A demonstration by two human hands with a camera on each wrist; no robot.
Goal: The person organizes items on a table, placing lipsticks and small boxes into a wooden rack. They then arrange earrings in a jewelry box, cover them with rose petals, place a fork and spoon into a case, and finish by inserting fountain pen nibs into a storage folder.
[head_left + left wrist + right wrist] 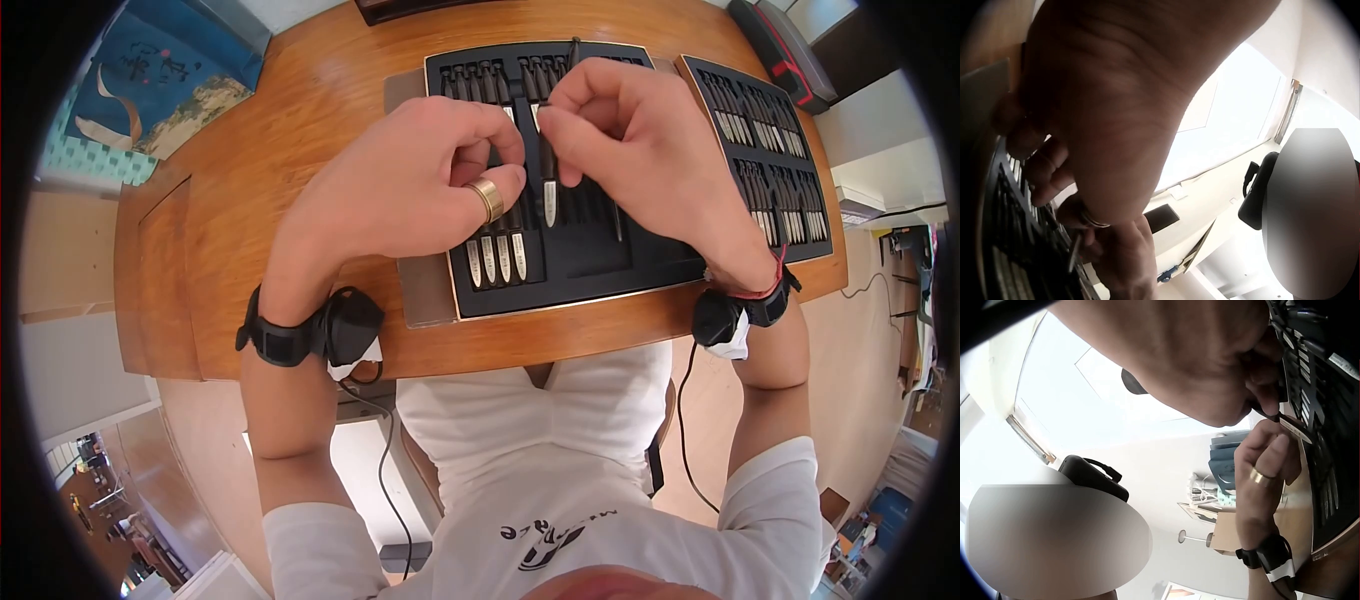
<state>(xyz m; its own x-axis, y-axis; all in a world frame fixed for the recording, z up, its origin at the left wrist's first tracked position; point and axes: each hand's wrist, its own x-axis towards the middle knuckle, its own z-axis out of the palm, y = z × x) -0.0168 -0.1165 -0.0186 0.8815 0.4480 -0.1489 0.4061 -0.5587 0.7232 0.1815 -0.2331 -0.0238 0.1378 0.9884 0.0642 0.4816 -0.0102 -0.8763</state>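
Note:
My right hand (pixel 650 150) pinches a slim dark stick with a silver, labelled end (pixel 550 203) between thumb and fingers, over the black tray (pixel 620 265). Its silver end points toward my body. Just left of it, my left hand (pixel 410 180), with a gold ring, hovers over the tray with loosely bent fingers and nothing visible between them. In the right wrist view the stick's silver end (pixel 1295 429) lies close beside the left hand (pixel 1266 459). Several matching sticks (pixel 495 258) lie in slots at the tray's near left; the hands hide part of the rows behind.
A second black tray (pixel 745 148) of similar sticks stands at the right. A blue bag (pixel 165 65) is at the back left of the wooden table (pixel 230 230). A black and red case (pixel 782 52) lies at the back right. Cables hang from both wrists.

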